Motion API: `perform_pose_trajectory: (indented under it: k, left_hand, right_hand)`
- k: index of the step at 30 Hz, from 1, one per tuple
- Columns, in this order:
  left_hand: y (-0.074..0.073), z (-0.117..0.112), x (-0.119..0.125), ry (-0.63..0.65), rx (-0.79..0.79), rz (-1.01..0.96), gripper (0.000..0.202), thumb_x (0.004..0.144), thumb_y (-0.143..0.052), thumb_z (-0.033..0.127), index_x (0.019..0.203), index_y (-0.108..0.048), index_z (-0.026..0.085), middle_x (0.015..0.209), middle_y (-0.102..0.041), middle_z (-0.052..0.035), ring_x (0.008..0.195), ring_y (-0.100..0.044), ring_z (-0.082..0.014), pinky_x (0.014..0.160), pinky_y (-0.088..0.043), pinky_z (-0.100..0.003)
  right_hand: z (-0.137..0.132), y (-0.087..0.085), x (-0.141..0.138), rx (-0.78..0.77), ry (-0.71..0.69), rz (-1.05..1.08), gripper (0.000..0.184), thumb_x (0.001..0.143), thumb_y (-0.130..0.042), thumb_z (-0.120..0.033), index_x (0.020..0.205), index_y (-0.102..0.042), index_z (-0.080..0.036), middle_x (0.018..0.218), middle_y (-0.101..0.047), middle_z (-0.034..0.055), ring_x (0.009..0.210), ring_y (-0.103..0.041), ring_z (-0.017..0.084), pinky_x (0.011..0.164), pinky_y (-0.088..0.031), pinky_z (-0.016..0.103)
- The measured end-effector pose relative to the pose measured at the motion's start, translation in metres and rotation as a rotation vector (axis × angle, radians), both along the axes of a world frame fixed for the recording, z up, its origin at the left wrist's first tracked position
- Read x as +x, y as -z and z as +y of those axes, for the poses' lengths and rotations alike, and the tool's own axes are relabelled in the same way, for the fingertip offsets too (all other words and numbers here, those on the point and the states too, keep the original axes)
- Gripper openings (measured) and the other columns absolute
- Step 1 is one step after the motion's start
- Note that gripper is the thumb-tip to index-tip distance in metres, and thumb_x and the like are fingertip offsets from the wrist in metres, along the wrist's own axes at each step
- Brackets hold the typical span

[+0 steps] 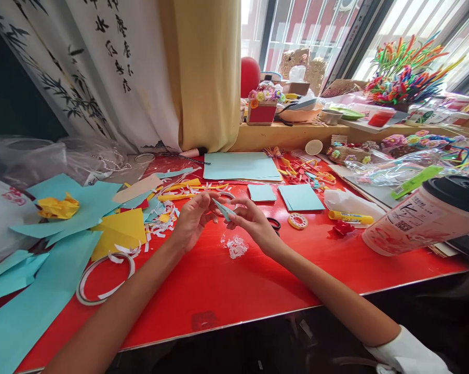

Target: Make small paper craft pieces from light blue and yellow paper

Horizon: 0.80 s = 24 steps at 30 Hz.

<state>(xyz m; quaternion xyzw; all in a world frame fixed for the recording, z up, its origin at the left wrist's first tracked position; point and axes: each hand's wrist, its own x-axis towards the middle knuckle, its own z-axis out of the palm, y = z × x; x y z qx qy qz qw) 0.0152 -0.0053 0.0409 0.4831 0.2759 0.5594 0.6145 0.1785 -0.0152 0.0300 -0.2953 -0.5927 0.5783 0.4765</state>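
Observation:
A small folded piece of light blue paper (224, 210) is held above the red table, narrow and pointed in shape. My right hand (253, 222) pinches its near end between thumb and fingers. At the far end, the curled fingers of my left hand (195, 218) close on the paper's tip, partly hiding it. Below the hands lies a little heap of white scraps (237, 247). Black-handled scissors (273, 225) rest beside my right hand, mostly covered by it. Just beyond are a small stack of blue paper squares (261, 192) and a larger stack of blue squares (301, 198).
A small tape roll (297, 221), yellow glue stick (350, 217) and lidded drink cup (425, 215) stand or lie to the right. Blue sheets (242, 166) lie at the back. Leftward are a large tape roll (105, 278), yellow paper (121, 232) and paper strips.

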Motion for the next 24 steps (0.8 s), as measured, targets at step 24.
perform_pose_trajectory:
  k: [24]
  left_hand:
    - [-0.011, -0.004, -0.003, -0.073, 0.047, 0.088, 0.022, 0.076, -0.061, 0.033, 0.088, -0.068, 0.016, 0.069, -0.059, -0.0012, 0.053, -0.05, -0.0068, 0.045, -0.045, -0.017]
  right_hand:
    - [0.005, -0.006, 0.009, 0.069, 0.124, 0.079, 0.012, 0.08, -0.058, -0.031, 0.085, -0.058, -0.021, 0.069, -0.05, -0.0021, 0.06, -0.047, 0.008, 0.058, -0.041, 0.023]
